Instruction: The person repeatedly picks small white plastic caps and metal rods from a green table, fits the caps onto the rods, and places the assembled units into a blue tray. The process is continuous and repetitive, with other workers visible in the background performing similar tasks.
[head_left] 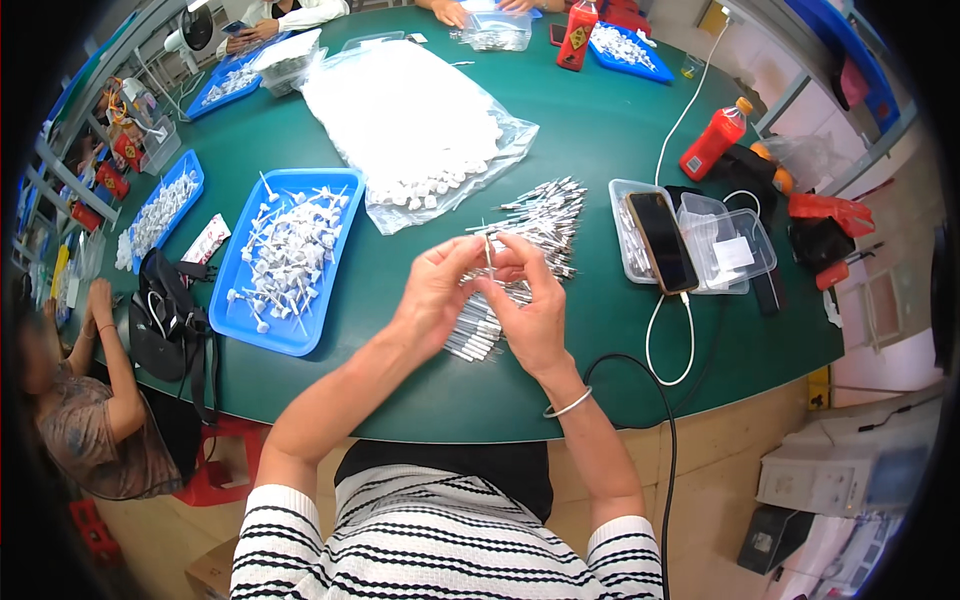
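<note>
My left hand (434, 292) and my right hand (530, 312) meet above the table, fingertips close together. Between them both hands pinch a thin rod (489, 256), held roughly upright; its details are too small to make out. Under and behind my hands lies a pile of thin silvery rods (548, 212), some lined up side by side near my wrists. To the left is a blue tray (350, 190) full of rods with white heads (290, 245). Beyond it, a clear plastic bag (395, 110) spills small white caps (430, 186).
A phone (662, 240) on a charging cable rests over a clear plastic box (627, 265) at right. Red bottles (716, 138) stand farther off. A black bag (165, 320) lies left, near a seated person (100, 410). Other people's hands (450, 12) work across the green table (400, 400).
</note>
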